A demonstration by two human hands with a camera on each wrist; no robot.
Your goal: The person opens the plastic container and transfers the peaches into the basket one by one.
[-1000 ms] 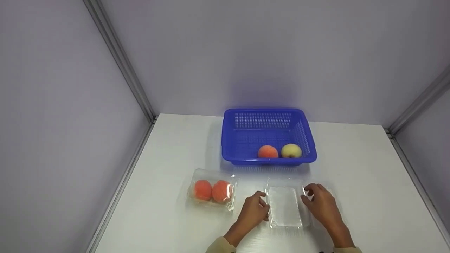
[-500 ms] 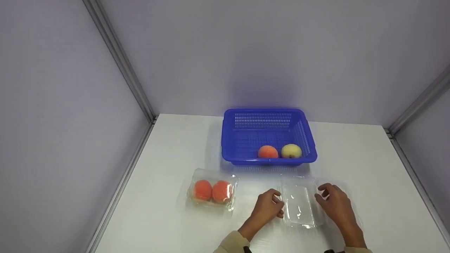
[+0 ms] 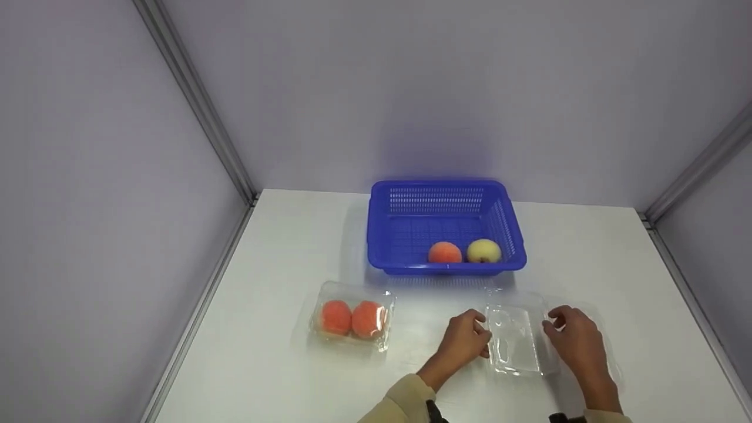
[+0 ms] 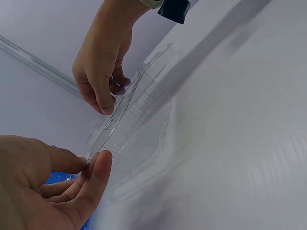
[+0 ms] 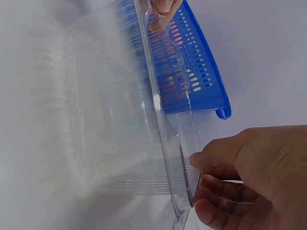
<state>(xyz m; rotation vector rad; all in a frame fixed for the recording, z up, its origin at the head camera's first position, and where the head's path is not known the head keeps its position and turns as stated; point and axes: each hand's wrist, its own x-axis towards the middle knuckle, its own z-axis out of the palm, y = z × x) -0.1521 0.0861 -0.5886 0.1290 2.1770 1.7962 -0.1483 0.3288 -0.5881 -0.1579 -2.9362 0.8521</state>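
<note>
My left hand (image 3: 461, 341) pinches the left rim of a clear plastic clamshell box (image 3: 517, 346). On the opposite side, my right hand (image 3: 578, 346) grips an edge of the box between thumb and fingers. In the left wrist view, thumb and fingers of the left hand (image 4: 62, 191) meet on the thin rim, with the right hand (image 4: 100, 62) farther along. The right wrist view shows the box's ridged wall (image 5: 163, 129) beside the right hand (image 5: 254, 177). No fruit shows inside this box. A clear flap, seemingly its lid, extends to the right beneath the right hand.
Behind the box stands a blue basket (image 3: 435, 267), holding an orange-red peach-like fruit (image 3: 445, 252) and a pale yellow fruit (image 3: 484, 251). At left sits a clear lidded box (image 3: 346, 289) with two orange-red fruits (image 3: 368, 320). Grey panels (image 3: 411, 88) enclose the white table (image 3: 282, 247).
Both hands have carried the clamshell box rightward across the table and slightly away from the person, keeping hold of its edges. The basket and lidded box stay where they were.
</note>
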